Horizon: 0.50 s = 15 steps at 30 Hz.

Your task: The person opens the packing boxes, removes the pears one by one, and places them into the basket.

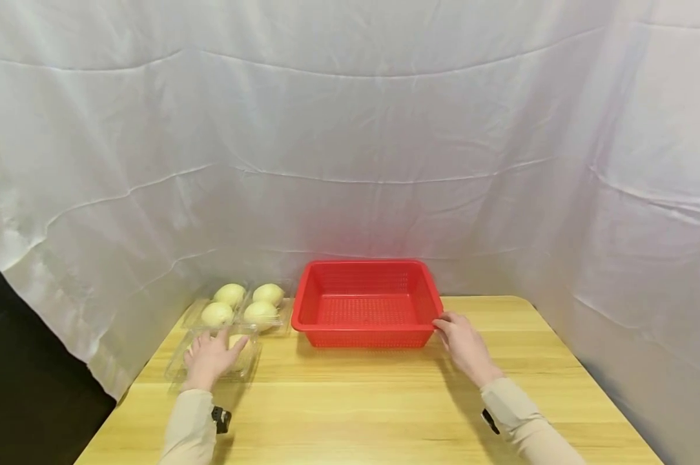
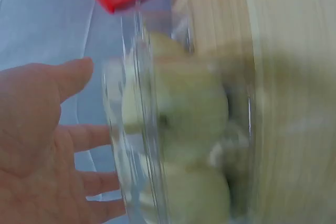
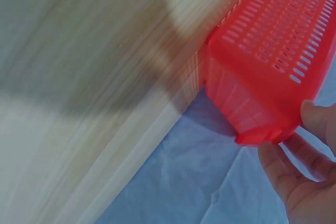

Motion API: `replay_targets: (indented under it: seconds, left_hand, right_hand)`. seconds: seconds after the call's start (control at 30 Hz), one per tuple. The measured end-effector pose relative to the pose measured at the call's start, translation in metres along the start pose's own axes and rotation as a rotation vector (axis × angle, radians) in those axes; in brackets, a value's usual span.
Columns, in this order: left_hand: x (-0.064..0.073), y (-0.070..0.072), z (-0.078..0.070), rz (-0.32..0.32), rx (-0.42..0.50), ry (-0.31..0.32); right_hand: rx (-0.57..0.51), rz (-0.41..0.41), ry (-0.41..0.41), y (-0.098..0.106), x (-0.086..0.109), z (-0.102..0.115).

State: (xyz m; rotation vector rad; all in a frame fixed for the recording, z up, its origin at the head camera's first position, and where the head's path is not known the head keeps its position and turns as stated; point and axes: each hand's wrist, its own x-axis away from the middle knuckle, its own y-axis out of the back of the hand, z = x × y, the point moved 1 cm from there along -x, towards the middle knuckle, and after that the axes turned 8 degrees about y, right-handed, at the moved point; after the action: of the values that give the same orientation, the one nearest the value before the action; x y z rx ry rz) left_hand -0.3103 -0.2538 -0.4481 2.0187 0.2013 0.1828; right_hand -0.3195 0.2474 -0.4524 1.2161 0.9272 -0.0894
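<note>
My left hand [image 1: 209, 361] is spread over a clear plastic box [image 1: 248, 369] at the front left, fingers straight. In the left wrist view its fingertips are right at the lid of that box [image 2: 152, 182], which holds pale yellow, roundish fruit [image 2: 191, 108]. The right hand [image 1: 462, 342] pinches the front right corner of a red plastic basket [image 1: 364, 337]. Its thumb [image 3: 314, 116] lies on one side of the rim, with fingers on the other. Slots cover the basket's walls and floor, and no contents show inside.
Behind the front box stand two more clear boxes, with pale yellow fruit [image 1: 230, 295] in the left one and more fruit [image 1: 268, 294] in the right one. A light wooden table [image 1: 350, 407] carries everything. Pale curtains [image 1: 373, 142] hang behind and at the sides.
</note>
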Motion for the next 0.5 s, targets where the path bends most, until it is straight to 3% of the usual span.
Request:
replay_targets:
  seconds: [0.27,0.43,0.5]
  left_hand:
    - [-0.003,0.012,0.021,-0.021,-0.005,0.02]
    - [-0.005,0.01,0.036,0.017,0.006,0.077]
    - [-0.007,0.009,0.039,0.019,-0.008,0.068]
  right_hand:
    - [0.004,-0.064,-0.027,0.0,0.002,0.005]
    - [0.005,-0.024,-0.036,0.001,0.002,0.005]
    - [0.0,-0.01,-0.049,0.001,0.003,0.005]
